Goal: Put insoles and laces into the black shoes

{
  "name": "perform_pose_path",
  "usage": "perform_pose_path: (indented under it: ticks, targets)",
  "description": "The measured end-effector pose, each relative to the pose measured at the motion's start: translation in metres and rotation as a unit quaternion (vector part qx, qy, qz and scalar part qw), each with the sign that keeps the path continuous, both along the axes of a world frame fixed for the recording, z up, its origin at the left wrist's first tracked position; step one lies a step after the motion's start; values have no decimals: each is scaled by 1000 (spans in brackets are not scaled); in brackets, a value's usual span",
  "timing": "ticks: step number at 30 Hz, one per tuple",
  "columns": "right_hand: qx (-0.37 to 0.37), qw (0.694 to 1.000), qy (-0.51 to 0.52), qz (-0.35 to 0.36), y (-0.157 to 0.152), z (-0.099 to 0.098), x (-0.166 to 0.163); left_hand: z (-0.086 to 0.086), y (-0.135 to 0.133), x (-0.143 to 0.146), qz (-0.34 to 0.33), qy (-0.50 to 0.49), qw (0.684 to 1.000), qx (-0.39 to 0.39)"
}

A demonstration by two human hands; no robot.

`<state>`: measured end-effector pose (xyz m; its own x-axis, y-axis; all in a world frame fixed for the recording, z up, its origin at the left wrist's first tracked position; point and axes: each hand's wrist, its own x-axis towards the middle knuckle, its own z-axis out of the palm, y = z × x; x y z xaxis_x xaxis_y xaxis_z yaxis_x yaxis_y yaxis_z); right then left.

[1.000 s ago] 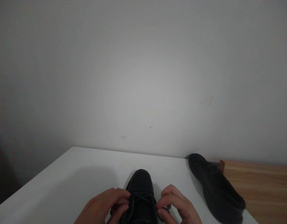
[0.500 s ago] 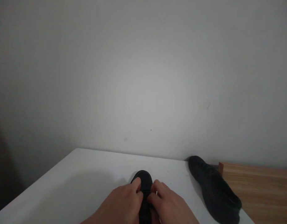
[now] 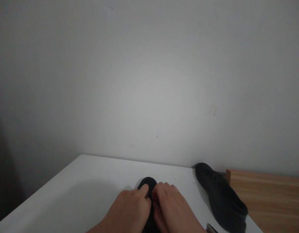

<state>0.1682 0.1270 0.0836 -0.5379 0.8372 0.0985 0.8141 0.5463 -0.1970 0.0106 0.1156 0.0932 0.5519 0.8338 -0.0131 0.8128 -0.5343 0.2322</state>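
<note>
A black shoe point(image 3: 149, 183) lies on the white table point(image 3: 100, 171), its rounded toe pointing at the wall. My left hand point(image 3: 130, 208) is closed over the shoe's left side, thumb and fingers pinched together on its upper. On the other side, my right hand point(image 3: 171, 207) has its fingers bent and pressed together against the shoe's upper. Whatever is between the fingertips is hidden, and my hands cover most of the shoe. A second black lace-up shoe point(image 3: 219, 197) rests to the right, beyond my right hand.
Behind the table rises a pale grey wall point(image 3: 154, 84). A wood-grain board point(image 3: 268, 194) stands at the right, next to the second shoe. A small dark object with a light rim point(image 3: 211, 228) shows at the bottom edge, beside my right wrist.
My right hand has turned, bringing its fingers closer together and slightly up over the shoe. My left hand stays nearly in place. The small dark object has come into view at the bottom.
</note>
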Motion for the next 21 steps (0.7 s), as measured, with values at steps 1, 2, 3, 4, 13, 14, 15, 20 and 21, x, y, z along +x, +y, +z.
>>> perform_pose_path:
  ticks: [1, 2, 3, 4, 13, 14, 15, 20, 21]
  targets:
    - [1, 998, 56, 3, -1, 2, 2, 5, 0, 0, 6, -12, 1000, 14]
    - [-5, 993, 121, 8, -2, 6, 4, 10, -2, -2, 14, -39, 999, 34]
    - [-20, 982, 189, 15, -3, 12, 6, 17, -3, -4, 22, -84, 995, 55]
    - [-36, 966, 255, 21, -5, 20, 8, 24, -6, -8, 32, -144, 986, 74]
    - [-24, 815, 579, -9, -6, 51, 33, 46, -10, -49, 171, -539, 819, 97]
    - [-34, 824, 565, -23, -5, 47, 37, 41, -8, -50, 173, -545, 818, 68]
    - [-47, 840, 540, -38, -3, 41, 42, 36, -6, -52, 175, -536, 825, 45]
    - [-129, 942, 306, -48, -3, 14, 55, 9, -6, -52, 167, -334, 924, -81]
    - [-154, 954, 254, -42, -4, 8, 56, 5, -7, -51, 156, -294, 936, -119]
